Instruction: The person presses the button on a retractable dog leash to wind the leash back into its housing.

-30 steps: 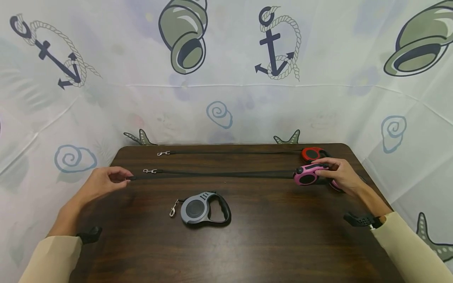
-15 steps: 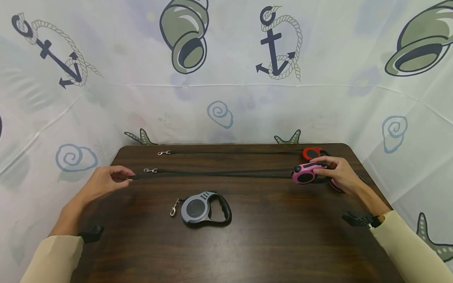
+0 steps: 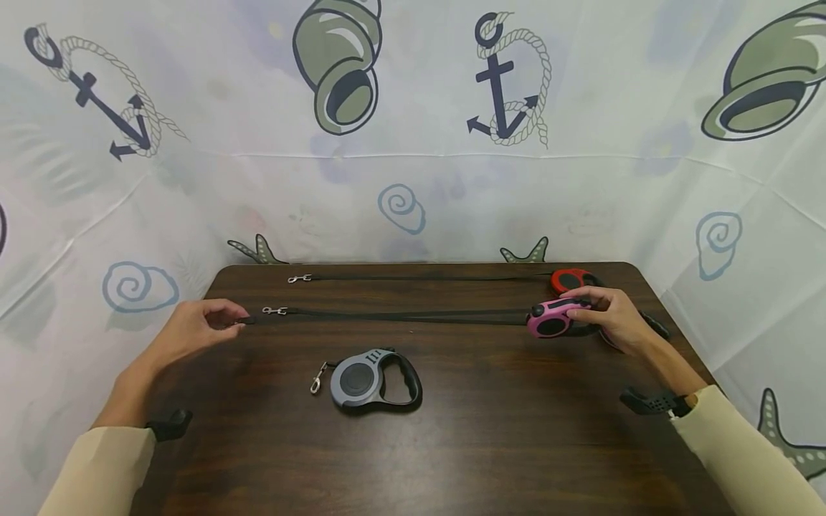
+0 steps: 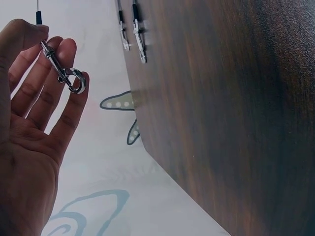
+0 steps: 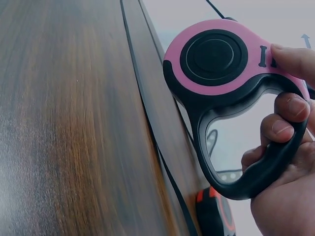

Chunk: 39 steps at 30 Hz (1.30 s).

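So 2 leashes lie stretched along the table (image 3: 490, 430) beyond the grey leash (image 3: 374, 380), which looks unpulled. The right hand (image 3: 613, 315) grips the pink leash (image 3: 555, 319) handle; the left hand (image 3: 193, 330) pinches its clip (image 4: 64, 73), tape taut.

Dark wooden table (image 3: 490, 444) — grey leash (image 3: 374, 380), red leash (image 3: 571, 279).

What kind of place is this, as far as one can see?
Probably a staged recording corner, not a lived-in room: a dark wooden table enclosed by a nautical-print sheet, with only retractable leashes like the grey one on it.
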Each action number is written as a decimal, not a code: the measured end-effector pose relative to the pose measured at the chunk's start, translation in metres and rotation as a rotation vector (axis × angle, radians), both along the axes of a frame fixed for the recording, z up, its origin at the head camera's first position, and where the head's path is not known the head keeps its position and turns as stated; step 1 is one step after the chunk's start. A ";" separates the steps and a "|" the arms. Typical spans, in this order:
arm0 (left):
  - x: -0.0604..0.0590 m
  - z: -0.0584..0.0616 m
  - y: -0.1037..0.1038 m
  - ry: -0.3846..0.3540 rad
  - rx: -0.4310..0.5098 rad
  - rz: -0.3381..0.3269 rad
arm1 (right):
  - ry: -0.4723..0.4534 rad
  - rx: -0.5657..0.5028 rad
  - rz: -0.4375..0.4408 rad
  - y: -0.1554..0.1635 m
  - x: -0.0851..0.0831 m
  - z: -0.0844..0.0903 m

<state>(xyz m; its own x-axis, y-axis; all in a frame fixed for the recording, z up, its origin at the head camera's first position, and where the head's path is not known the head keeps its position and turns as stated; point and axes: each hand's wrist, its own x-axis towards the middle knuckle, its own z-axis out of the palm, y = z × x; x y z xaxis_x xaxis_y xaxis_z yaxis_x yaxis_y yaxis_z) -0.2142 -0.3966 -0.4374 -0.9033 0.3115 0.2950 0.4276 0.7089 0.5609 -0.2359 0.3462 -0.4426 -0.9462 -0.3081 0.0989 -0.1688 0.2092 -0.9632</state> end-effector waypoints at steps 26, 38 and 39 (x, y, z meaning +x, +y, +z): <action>-0.002 0.004 0.014 0.070 0.001 -0.035 | -0.021 0.028 0.057 -0.017 0.001 0.001; -0.004 0.007 0.025 0.084 0.013 -0.065 | -0.023 0.035 0.074 -0.025 0.000 0.003; -0.004 0.008 0.026 0.083 0.011 -0.065 | -0.027 0.035 0.076 -0.025 0.000 0.002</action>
<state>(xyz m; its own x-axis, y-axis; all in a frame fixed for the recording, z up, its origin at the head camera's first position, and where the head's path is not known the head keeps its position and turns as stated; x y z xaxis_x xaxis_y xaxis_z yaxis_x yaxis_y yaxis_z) -0.2186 -0.3705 -0.4298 -0.8535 0.3651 0.3718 0.5180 0.6718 0.5295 -0.2357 0.3208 -0.4402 -0.9221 -0.3819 0.0619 -0.1598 0.2301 -0.9600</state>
